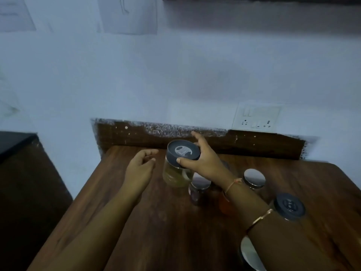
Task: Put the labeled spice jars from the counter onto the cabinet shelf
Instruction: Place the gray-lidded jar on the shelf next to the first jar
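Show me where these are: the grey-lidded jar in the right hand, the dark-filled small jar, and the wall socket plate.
Grey-lidded jar (183, 151): head view, centre of its lid.
Dark-filled small jar (197, 194): head view, its glass side.
Wall socket plate (256, 118): head view, plate face.

Dark wooden counter (156, 222) under several jars: steel-lidded (254, 178), grey-lidded (289, 206), dark-filled (199, 189) (labels unreadable).

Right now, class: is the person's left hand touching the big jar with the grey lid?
Apart. The head view shows bare wooden counter between the open left hand and the jar, which the right hand holds by its lid.
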Motion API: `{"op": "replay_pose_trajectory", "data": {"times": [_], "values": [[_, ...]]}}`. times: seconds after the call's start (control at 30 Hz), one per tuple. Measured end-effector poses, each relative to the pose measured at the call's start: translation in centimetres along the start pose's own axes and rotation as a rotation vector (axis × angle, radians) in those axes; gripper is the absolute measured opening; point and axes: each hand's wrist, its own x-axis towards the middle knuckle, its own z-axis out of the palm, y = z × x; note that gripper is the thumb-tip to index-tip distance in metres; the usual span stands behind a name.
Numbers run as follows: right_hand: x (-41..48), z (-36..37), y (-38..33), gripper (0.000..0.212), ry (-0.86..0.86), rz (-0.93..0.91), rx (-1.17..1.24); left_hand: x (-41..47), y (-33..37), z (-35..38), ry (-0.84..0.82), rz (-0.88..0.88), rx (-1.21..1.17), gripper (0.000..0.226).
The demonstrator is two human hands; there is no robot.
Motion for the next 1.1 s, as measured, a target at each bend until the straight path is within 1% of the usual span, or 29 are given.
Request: {"op": "replay_pose_trajectory", "data": {"times": [0.07, 0.13, 0.23, 0.3, 0.4, 0.5, 0.57, 0.63, 0.7, 0.8, 0.87, 0.97, 1.03, 1.1], "values": [[0.5, -1.4, -2.2, 0.092, 0.020, -0.058, 0.074, 1.0, 1.3, 0.1, 0.005, -0.004, -0.056, 0.021], [0.7, -2.6, -4.4, 0.084, 0.031, -0.096, 0.165, 1.8, 2.7, 0.2, -0.059, -0.060, -0.151, 0.021], [0.8, -4.1, -7.2, 0.075, 0.046, -0.143, 0.366, 2.5, 5.0, 0.4, -0.283, -0.170, -0.340, 0.048], [0.7, -5.0, -8.7, 0.074, 0.043, -0.178, 0.452, 2.7, 6.1, 0.3, -0.490, -0.257, -0.567, 0.062], [0.6, -6.4, -10.4, 0.071, 0.000, -0.249, 0.588, 2.7, 7.3, 0.0, -0.796, -0.312, -0.824, 0.079], [0.6, -7.6, -11.2, 0.074, -0.095, -0.315, 0.734, 2.5, 8.3, 0.1, -0.995, -0.328, -0.942, 0.082], [0.8, -8.3, -11.4, 0.078, -0.140, -0.338, 0.796, 2.4, 8.9, 0.4, -1.078, -0.296, -0.961, 0.084], [0.9, -8.8, -11.6, 0.073, -0.179, -0.346, 0.867, 2.2, 9.8, 0.7, -1.124, -0.238, -0.983, 0.080], [1.0, -9.4, -11.8, 0.064, -0.195, -0.331, 0.958, 2.0, 10.5, 1.2, -1.089, -0.159, -0.989, 0.079], [1.2, -10.3, -11.8, 0.057, -0.149, -0.280, 0.995, 1.7, 11.5, 2.2, -0.953, -0.057, -0.997, 0.086], [1.3, -10.8, -11.8, 0.057, -0.092, -0.243, 0.944, 1.3, 12.3, 3.2, -0.838, 0.023, -0.961, 0.088], [1.5, -11.6, -12.0, 0.045, 0.014, -0.186, 0.841, 0.5, 13.4, 4.8, -0.664, 0.126, -0.891, 0.091], [1.5, -12.2, -12.2, 0.038, 0.066, -0.149, 0.796, 0.3, 14.0, 6.0, -0.566, 0.187, -0.846, 0.083], [1.3, -12.7, -12.4, 0.032, 0.070, -0.135, 0.727, 0.1, 14.6, 7.3, -0.487, 0.259, -0.807, 0.074]]}}
